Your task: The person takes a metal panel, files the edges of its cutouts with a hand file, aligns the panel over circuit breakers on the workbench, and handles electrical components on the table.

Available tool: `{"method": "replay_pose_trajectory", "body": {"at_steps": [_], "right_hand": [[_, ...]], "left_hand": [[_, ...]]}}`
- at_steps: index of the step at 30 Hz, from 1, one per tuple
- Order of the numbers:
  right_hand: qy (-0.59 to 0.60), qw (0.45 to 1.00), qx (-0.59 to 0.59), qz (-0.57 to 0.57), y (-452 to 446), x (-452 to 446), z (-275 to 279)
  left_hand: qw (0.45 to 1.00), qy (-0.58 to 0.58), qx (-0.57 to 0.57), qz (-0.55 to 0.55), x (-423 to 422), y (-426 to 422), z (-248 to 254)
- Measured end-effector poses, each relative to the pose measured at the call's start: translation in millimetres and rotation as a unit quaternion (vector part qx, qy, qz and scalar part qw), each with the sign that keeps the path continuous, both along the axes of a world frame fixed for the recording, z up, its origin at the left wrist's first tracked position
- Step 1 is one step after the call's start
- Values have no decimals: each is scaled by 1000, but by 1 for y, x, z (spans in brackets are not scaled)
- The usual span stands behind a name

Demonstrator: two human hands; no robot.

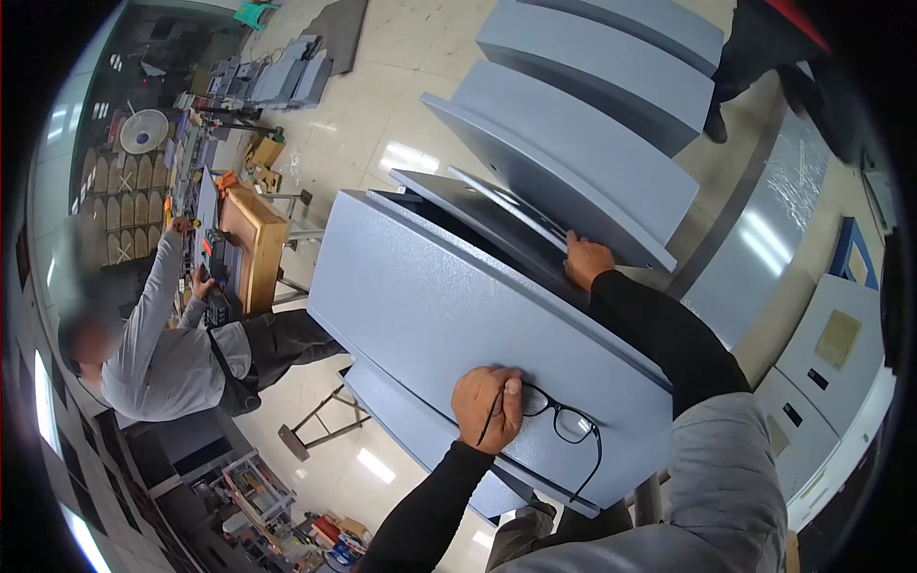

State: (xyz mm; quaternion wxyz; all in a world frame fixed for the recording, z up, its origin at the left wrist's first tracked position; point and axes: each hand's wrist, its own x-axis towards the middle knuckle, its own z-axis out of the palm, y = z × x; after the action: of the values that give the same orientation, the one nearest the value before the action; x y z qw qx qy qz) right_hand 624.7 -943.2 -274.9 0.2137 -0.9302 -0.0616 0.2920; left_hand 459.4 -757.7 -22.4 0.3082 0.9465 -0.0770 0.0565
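Note:
My left hand (487, 411) is closed around one temple of a pair of black-framed eyeglasses (573, 426), whose lenses and other temple hang out to the right. Behind them is the broad face of a blue-grey metal cabinet (439, 306). My right hand (588, 261) reaches over the cabinet, its fingers bent round the edge of a thin grey metal panel (511, 205). The panel leans among other grey sheets at the cabinet's far side. Part of my right hand's grip is hidden behind the panel edge.
More grey metal boxes (602, 76) stand in a row beyond. To the left a person (181, 353) works with a tool at a wooden box (253, 248). Another person's legs (764, 57) show at upper right. A plastic-wrapped panel (755, 229) lies at right, near white cabinets (821, 372).

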Motion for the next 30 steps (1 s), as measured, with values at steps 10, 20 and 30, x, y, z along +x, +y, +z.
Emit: {"method": "replay_pose_trajectory", "body": {"at_steps": [10, 20, 30], "right_hand": [[-85, 993, 72, -33, 25, 16, -34], [-166, 983, 82, 3, -1, 24, 63], [-359, 922, 142, 32, -28, 8, 301]], "left_hand": [[1000, 0, -12, 1, -1, -1, -1], [1000, 10, -14, 22, 0, -2, 5], [998, 15, -41, 36, -2, -4, 14]]}}
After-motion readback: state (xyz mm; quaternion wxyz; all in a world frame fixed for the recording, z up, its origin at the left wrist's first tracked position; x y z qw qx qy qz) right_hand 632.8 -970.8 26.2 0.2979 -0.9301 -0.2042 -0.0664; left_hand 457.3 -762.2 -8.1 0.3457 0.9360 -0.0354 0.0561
